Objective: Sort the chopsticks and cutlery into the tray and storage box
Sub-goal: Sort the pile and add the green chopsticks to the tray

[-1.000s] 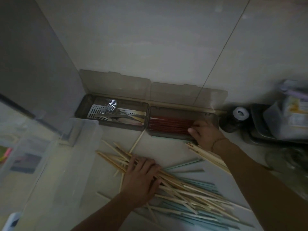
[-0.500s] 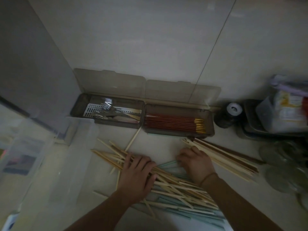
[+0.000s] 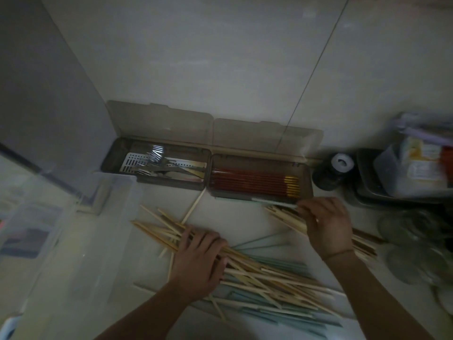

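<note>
Two bare hands work a scatter of chopsticks on a dim counter.

The right hand [image 3: 327, 227] has its fingertips [image 3: 302, 207] pinched on a pale green chopstick [image 3: 274, 202] that lies along the near rim of the red-chopstick box [image 3: 307, 179]. The left hand [image 3: 198, 258], at its 8 o'clock, presses flat with fingers [image 3: 208, 239] spread on the pile of wooden and green chopsticks [image 3: 269, 280]. At 11 o'clock from that hand sits the cutlery box [image 3: 110, 163] with forks, both lids propped open against the wall. A clear storage box [image 3: 115, 192] stands at 9 o'clock.
</note>
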### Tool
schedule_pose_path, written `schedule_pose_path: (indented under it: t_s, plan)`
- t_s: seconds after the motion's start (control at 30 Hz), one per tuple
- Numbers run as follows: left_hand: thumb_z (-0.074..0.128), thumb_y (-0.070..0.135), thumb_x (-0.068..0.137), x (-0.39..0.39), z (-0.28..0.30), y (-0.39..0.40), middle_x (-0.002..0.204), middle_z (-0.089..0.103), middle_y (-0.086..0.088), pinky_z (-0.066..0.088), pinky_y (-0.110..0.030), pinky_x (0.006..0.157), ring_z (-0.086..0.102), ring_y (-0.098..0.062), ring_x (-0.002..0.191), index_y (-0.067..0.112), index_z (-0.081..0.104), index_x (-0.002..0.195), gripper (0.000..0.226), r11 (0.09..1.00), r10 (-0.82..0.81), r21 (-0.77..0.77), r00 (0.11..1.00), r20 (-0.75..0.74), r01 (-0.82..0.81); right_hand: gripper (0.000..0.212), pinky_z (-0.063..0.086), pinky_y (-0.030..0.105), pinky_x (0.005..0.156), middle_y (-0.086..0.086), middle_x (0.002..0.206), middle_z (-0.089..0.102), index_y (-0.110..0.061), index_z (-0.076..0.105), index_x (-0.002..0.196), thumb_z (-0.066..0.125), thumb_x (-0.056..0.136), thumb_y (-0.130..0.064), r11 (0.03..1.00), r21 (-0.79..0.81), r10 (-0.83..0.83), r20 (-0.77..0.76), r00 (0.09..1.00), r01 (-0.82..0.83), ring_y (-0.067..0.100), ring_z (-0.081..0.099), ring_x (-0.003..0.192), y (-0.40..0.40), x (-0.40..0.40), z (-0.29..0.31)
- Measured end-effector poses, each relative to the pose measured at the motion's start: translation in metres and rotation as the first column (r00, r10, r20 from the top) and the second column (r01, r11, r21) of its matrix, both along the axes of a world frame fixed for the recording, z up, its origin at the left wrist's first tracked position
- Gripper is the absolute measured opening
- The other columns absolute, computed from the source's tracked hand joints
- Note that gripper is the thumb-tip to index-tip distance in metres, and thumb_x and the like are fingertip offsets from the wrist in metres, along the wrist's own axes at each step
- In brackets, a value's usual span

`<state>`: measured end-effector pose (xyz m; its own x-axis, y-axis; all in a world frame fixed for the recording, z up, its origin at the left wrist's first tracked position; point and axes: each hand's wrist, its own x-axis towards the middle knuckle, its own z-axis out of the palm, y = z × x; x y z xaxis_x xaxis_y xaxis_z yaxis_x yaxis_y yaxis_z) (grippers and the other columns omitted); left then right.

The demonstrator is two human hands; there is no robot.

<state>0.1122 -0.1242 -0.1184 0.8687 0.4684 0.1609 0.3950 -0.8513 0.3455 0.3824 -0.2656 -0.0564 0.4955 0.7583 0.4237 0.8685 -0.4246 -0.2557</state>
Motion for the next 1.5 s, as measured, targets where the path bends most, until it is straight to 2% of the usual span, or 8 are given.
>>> schedule_pose_path:
  t_s: [0.23, 0.47, 0.6, 0.73, 0.87, 1.23, 1.33, 1.5]
  plan:
    - [0.045, 0.044, 0.089, -0.001, 0.001, 0.001, 0.113, 0.058, 0.007, 0.024, -0.052, 0.112, 0.054, -0.020, 0.105, 0.029, 0.062, 0.111, 0.031, 1.000, -0.009, -0.022, 1.000, -0.023, 0.008, 0.021, 0.044, 0.032, 0.081, 0.004, 0.103, 0.067, -0.024, 0.068, 0.104, 0.055, 0.091, -0.014, 0.968, -0.246, -0.120, -0.300, 0.946, 0.044, 0.026, 0.059, 0.094, 0.077, 0.028, 0.009]
    - [0.047, 0.045, 0.089, -0.002, -0.001, 0.001, 0.114, 0.059, 0.008, 0.028, -0.054, 0.109, 0.055, -0.020, 0.106, 0.030, 0.061, 0.111, 0.030, 1.000, -0.013, -0.029, 1.000, -0.019, 0.012, 0.012, 0.049, 0.031, 0.083, -0.001, 0.107, 0.068, -0.028, 0.066, 0.097, 0.059, 0.090, -0.022, 0.876, -0.479, -0.112, -0.330, 0.937, -0.064, 0.023, 0.062, 0.096, 0.105, 0.026, 0.003]
    - [0.046, 0.045, 0.089, -0.001, -0.002, 0.001, 0.114, 0.059, 0.007, 0.029, -0.054, 0.108, 0.055, -0.020, 0.106, 0.029, 0.061, 0.111, 0.030, 1.000, -0.010, -0.020, 1.000, -0.004, 0.010, 0.013, 0.049, 0.031, 0.084, 0.002, 0.102, 0.069, -0.023, 0.070, 0.097, 0.062, 0.087, -0.018, 0.938, -0.342, -0.077, -0.340, 0.937, -0.047, 0.025, 0.062, 0.094, 0.095, 0.025, 0.002]
    - [0.044, 0.045, 0.091, -0.001, -0.003, 0.001, 0.113, 0.060, 0.006, 0.028, -0.053, 0.108, 0.056, -0.021, 0.104, 0.027, 0.064, 0.110, 0.033, 1.000, -0.012, -0.017, 1.000, 0.002, 0.012, 0.011, 0.047, 0.027, 0.073, 0.002, 0.087, 0.069, -0.015, 0.071, 0.085, 0.061, 0.083, -0.013, 0.981, 0.029, 0.194, -0.070, 0.978, -0.193, 0.022, 0.060, 0.081, 0.059, -0.001, 0.006]
    - [0.047, 0.044, 0.089, -0.001, -0.002, 0.000, 0.113, 0.059, 0.007, 0.027, -0.050, 0.108, 0.055, -0.021, 0.104, 0.028, 0.064, 0.109, 0.031, 1.000, -0.006, -0.014, 1.000, 0.026, 0.006, 0.013, 0.051, 0.026, 0.065, -0.004, 0.094, 0.069, -0.022, 0.072, 0.089, 0.067, 0.079, -0.018, 0.884, -0.178, 0.421, -0.097, 0.902, -0.432, 0.021, 0.059, 0.079, 0.024, -0.025, -0.025]
    - [0.045, 0.045, 0.091, -0.002, 0.000, 0.001, 0.112, 0.059, 0.009, 0.026, -0.052, 0.109, 0.054, -0.019, 0.106, 0.029, 0.063, 0.110, 0.031, 0.999, 0.002, -0.043, 1.000, -0.021, -0.003, 0.027, 0.042, 0.031, 0.061, -0.007, 0.079, 0.063, -0.027, 0.064, 0.070, 0.085, 0.055, -0.020, 0.882, -0.449, 0.155, -0.010, 0.988, -0.144, 0.022, 0.048, 0.082, -0.002, -0.044, -0.045]
    - [0.046, 0.045, 0.091, -0.002, 0.000, 0.000, 0.113, 0.060, 0.009, 0.026, -0.052, 0.110, 0.054, -0.019, 0.106, 0.029, 0.064, 0.110, 0.031, 0.999, 0.010, -0.043, 1.000, -0.018, -0.010, 0.008, 0.034, 0.033, 0.068, -0.004, 0.078, 0.066, -0.026, 0.066, 0.078, 0.065, 0.073, -0.020, 0.932, -0.355, 0.094, 0.052, 0.994, -0.069, 0.024, 0.053, 0.079, -0.015, -0.030, -0.035]
    - [0.044, 0.046, 0.092, -0.001, -0.002, 0.000, 0.113, 0.060, 0.009, 0.024, -0.050, 0.111, 0.054, -0.018, 0.106, 0.028, 0.065, 0.109, 0.033, 1.000, 0.013, -0.025, 1.000, 0.016, -0.012, 0.030, 0.050, 0.034, 0.068, 0.010, 0.085, 0.067, -0.010, 0.069, 0.091, 0.041, 0.088, -0.020, 0.998, -0.040, 0.036, -0.147, 0.989, -0.042, 0.030, 0.062, 0.075, 0.000, -0.007, -0.001]
